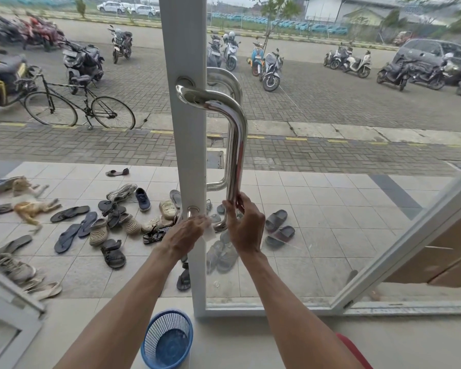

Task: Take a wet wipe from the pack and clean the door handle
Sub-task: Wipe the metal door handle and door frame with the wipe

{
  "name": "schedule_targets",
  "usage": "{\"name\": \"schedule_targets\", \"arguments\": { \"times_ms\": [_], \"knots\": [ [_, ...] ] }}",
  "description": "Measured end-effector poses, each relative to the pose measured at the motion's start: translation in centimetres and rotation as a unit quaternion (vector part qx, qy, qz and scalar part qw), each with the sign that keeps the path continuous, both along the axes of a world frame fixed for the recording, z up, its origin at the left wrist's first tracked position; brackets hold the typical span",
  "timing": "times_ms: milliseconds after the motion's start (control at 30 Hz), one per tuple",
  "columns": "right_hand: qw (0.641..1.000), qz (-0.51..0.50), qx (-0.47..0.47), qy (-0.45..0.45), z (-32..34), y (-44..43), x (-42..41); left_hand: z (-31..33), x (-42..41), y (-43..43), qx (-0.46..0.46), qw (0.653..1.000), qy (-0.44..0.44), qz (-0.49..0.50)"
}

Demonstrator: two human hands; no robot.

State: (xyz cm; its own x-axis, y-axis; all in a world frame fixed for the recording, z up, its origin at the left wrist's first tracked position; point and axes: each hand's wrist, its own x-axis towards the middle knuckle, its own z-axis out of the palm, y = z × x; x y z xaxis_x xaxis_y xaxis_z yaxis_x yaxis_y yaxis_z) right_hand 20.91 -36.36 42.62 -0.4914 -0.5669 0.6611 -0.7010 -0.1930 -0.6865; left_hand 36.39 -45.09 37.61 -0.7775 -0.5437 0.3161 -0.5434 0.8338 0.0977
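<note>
You are wiping: left grip (190, 231) presses the wet wipe (209, 233) by the door handle (236, 145) base, right grip (244, 225) closed around the bar above it; next, wipe upward.

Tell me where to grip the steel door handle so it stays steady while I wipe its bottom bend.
Probably grip the door handle on its straight vertical bar, just above the lower bend, where the right hand already is. Come from the right, the open side away from the door frame, so the fingers wrap the round tube. That leaves the bend free for the left hand and its wet wipe.
</note>
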Motion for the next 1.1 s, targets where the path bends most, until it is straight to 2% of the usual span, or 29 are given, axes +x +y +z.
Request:
{"name": "schedule_targets", "arguments": {
  "times_ms": [200, 333, 400, 533, 667, 800, 867, 900, 933, 1000, 1067, 1100],
  "knots": [
    [1.000, -0.003, 0.005, 0.002, 0.2, 0.2, 0.0, -0.1, 0.1, -0.4, 0.011, 0.999, -0.015, 0.047],
    [1.000, -0.007, 0.011, -0.001, 0.4, 0.2, 0.0, 0.3, 0.3, 0.0, 0.024, 0.993, -0.020, 0.112],
    [1.000, -0.008, 0.009, 0.003, 0.5, 0.3, 0.1, 0.4, -0.2, 1.3, 0.008, 0.993, -0.004, 0.115],
    [1.000, -0.010, 0.012, 0.007, 0.5, 0.3, 0.1, -0.3, -1.5, 3.6, -0.036, 0.998, 0.014, 0.050],
    [1.000, -0.005, 0.021, 0.014, 0.3, 0.2, -0.3, 0.3, 0.2, 1.5, -0.068, 0.990, -0.020, 0.119],
    [1.000, 0.001, 0.018, 0.016, 0.1, -0.1, -0.5, 1.0, 2.2, -0.6, -0.006, 0.971, -0.082, 0.225],
    [1.000, 0.003, 0.015, 0.014, -0.1, -0.2, -0.3, 0.5, 2.2, -0.4, 0.115, 0.965, 0.011, 0.237],
    [1.000, 0.004, 0.014, 0.014, -0.2, -0.2, -0.3, 0.6, 1.7, 0.2, 0.187, 0.947, 0.084, 0.249],
    [1.000, 0.002, 0.015, 0.013, -0.2, -0.2, -0.3, 0.6, 1.3, 0.7, 0.217, 0.930, 0.141, 0.262],
    [1.000, 0.003, 0.018, 0.012, -0.4, -0.3, -0.3, 0.3, -0.1, 1.3, 0.267, 0.870, 0.257, 0.325],
    [1.000, 0.001, 0.023, 0.012, -0.4, -0.3, -0.3, 0.2, -1.5, 1.7, 0.321, 0.778, 0.360, 0.403],
    [1.000, 0.000, 0.024, 0.012, -0.4, -0.2, -0.3, -0.3, -2.0, 1.6, 0.372, 0.709, 0.422, 0.426]
  ]
}}
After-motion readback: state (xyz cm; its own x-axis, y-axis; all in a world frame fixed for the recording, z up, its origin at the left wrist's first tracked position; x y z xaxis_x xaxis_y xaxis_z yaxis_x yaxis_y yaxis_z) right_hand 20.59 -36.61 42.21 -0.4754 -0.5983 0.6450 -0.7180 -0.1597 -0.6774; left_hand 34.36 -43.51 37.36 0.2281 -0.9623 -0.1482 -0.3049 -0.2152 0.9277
